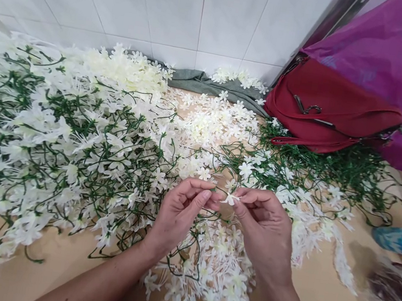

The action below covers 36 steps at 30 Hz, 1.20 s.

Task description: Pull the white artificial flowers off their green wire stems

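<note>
Fingers (217, 195) of both hands pinch one small white plastic flower (230, 199) between them, loose white blossoms (211, 127) heaped at twelve o'clock.

— Item held?
— One small white artificial flower (230, 199), cream-white with pointed star-shaped petals, pinched between the fingertips of the left hand (182, 212) and the right hand (264, 226). It sits raised above the floor (319, 291), roughly mid-width and toward the near edge.
— Attachment?
— A thin green wire stem (213, 192) runs in at the flower from the left hand's fingers; whether the two are joined cannot be told.
— Condition?
— Petals spread, intact, facing roughly upward; no visible damage.
— Hand posture?
— Both hands closed at the fingertips, thumbs against forefingers, knuckles facing the camera, the two nearly touching at the flower.
</note>
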Motion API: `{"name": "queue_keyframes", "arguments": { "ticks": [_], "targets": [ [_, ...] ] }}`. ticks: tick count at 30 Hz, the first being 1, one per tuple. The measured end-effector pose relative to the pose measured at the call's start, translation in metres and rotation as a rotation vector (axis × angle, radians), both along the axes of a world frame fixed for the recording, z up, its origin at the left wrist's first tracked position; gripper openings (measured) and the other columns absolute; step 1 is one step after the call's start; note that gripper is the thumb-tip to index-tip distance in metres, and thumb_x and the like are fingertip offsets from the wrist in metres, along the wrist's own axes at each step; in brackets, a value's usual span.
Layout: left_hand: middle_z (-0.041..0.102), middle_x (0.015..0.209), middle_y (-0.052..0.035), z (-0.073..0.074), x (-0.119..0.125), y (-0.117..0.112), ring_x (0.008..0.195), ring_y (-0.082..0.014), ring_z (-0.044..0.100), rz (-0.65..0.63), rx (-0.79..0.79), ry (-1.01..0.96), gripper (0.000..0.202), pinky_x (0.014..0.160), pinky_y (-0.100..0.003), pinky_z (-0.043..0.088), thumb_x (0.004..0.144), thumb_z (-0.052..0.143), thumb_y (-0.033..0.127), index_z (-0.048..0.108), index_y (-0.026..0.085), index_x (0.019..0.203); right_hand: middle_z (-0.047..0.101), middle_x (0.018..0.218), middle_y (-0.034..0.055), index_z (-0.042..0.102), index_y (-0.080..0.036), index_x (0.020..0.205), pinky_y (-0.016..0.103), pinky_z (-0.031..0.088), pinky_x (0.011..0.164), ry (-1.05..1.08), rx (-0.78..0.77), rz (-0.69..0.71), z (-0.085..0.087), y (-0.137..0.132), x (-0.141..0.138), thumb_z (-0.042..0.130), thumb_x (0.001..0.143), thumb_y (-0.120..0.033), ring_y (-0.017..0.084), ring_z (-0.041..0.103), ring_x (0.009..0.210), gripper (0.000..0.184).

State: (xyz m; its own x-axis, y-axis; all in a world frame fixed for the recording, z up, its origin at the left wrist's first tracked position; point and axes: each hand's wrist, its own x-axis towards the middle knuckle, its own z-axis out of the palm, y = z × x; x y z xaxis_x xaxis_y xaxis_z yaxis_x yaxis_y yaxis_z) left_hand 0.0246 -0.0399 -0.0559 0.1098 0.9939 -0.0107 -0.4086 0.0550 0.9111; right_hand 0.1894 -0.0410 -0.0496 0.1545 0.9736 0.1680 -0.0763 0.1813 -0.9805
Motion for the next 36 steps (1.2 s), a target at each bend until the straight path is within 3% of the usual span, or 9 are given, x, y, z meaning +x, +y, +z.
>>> {"name": "queue_keyframes", "arguments": {
  "ticks": [4, 9, 16, 24, 36],
  "targets": [
    [0.08, 0.086, -0.0031, 0.001, -0.001, 0.0, 0.069, -0.0088, 0.072, -0.012, 0.01, 0.024, 0.01, 0.07, -0.02, 0.06, 0.096, 0.07, 0.025, 0.072, 0.016, 0.099, 0.072, 0.091, -0.0001, 0.069, -0.025, 0.087, 0.024, 0.054, 0.079, 0.027, -0.059, 0.072, -0.003, -0.001, 0.002, 0.082, 0.085, -0.019, 0.013, 0.068, 0.086, 0.015],
    [0.077, 0.083, -0.0017, 0.0, -0.003, 0.001, 0.069, -0.0075, 0.07, -0.021, 0.034, 0.092, 0.009, 0.07, -0.017, 0.057, 0.094, 0.07, 0.023, 0.075, 0.016, 0.098, 0.072, 0.091, -0.0004, 0.071, -0.025, 0.086, 0.024, 0.055, 0.079, 0.077, -0.111, 0.169, -0.004, 0.0, 0.003, 0.082, 0.086, -0.021, 0.013, 0.068, 0.085, 0.012],
    [0.074, 0.08, -0.0018, -0.002, -0.006, 0.0, 0.07, -0.0105, 0.07, -0.037, 0.106, 0.216, 0.01, 0.07, -0.021, 0.057, 0.096, 0.068, 0.025, 0.074, 0.017, 0.098, 0.071, 0.089, -0.0024, 0.07, -0.026, 0.086, 0.021, 0.052, 0.072, 0.014, -0.166, 0.185, 0.0, -0.001, 0.006, 0.082, 0.085, -0.021, 0.011, 0.066, 0.08, 0.013],
    [0.075, 0.076, -0.0019, 0.0, -0.012, 0.002, 0.072, -0.0133, 0.071, -0.028, 0.331, 0.592, 0.011, 0.071, -0.024, 0.055, 0.099, 0.064, 0.024, 0.072, 0.018, 0.093, 0.069, 0.083, -0.0007, 0.068, -0.024, 0.082, 0.025, 0.05, 0.068, -0.105, -0.191, 0.176, 0.007, -0.001, 0.008, 0.081, 0.084, -0.025, 0.014, 0.064, 0.077, 0.013],
    [0.078, 0.075, 0.0003, -0.008, -0.013, 0.004, 0.069, -0.0129, 0.072, -0.085, 0.326, 0.699, 0.012, 0.067, -0.021, 0.051, 0.099, 0.064, 0.022, 0.07, 0.018, 0.088, 0.068, 0.081, 0.0005, 0.066, -0.022, 0.083, 0.029, 0.049, 0.071, -0.182, -0.26, 0.22, -0.003, 0.003, 0.009, 0.077, 0.085, -0.028, 0.016, 0.062, 0.077, 0.013]
  ]
}}
